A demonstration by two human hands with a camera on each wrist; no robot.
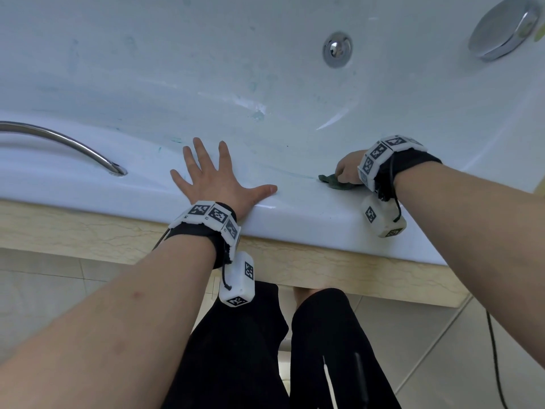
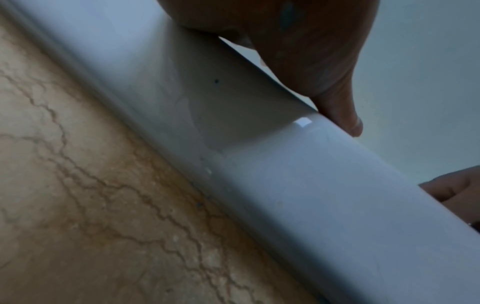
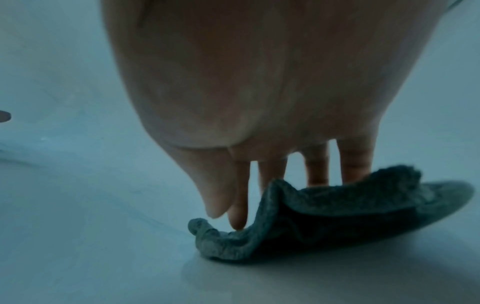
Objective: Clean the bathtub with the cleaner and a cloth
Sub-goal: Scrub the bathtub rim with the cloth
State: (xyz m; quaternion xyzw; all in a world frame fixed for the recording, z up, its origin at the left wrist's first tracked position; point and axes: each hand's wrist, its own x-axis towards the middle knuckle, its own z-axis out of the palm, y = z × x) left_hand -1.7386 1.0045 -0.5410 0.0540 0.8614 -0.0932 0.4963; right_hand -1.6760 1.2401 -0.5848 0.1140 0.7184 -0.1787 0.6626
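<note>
Green-grey terry cloth (image 3: 298, 218) is bunched up on the inner slope of the white bathtub (image 1: 295, 219), just past the rim, over at about 3 o'clock from my left hand (image 1: 218, 181). My right hand (image 1: 349, 169) is right on top of it: the fingers (image 3: 315, 170) point straight down into the cloth, nearly straight and a bit apart. The index tip touches its crumpled near edge and the other tips are sunk behind a raised fold. So I'm pressing on it, not really gripping. A corner of the cloth curls out at about 7 o'clock from my thumb. There's a thin teal streak of cleaner (image 1: 295, 174) running off from the cloth toward 9 o'clock. My left hand is flat on the rim, fingers spread wide, holding nothing.
</note>
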